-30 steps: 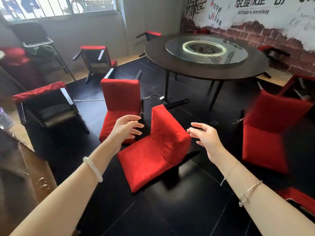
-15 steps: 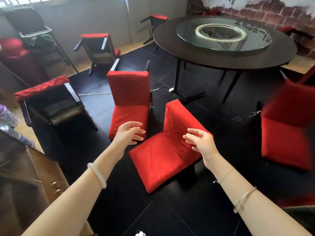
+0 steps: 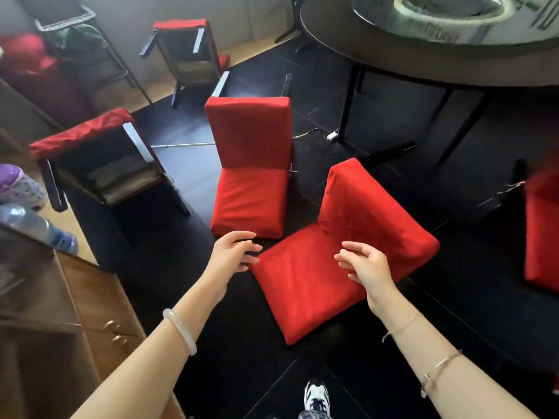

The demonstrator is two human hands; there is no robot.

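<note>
A red upholstered chair [image 3: 338, 261] lies tipped on the black floor right in front of me, its seat facing up toward me and its back rising to the right. My left hand [image 3: 233, 252] hovers at the seat's near left corner, fingers relaxed and spread, holding nothing. My right hand [image 3: 363, 266] hangs above the middle of the seat, fingers loosely extended, also empty. Whether either hand touches the fabric is unclear. A second red chair [image 3: 251, 164] lies tipped just behind, its legs pointing away.
A round dark table [image 3: 423, 58] with a glass turntable stands at upper right. More overturned chairs lie at left [image 3: 99, 164], at the back [image 3: 187, 52] and at the right edge [image 3: 541, 231]. A wooden cabinet [image 3: 75, 313] with bottles is at left. My shoe [image 3: 316, 394] shows below.
I have stepped closer and tilted down; both hands have dropped nearer the tipped chair's seat, the right one moving from beside its back to above the seat.
</note>
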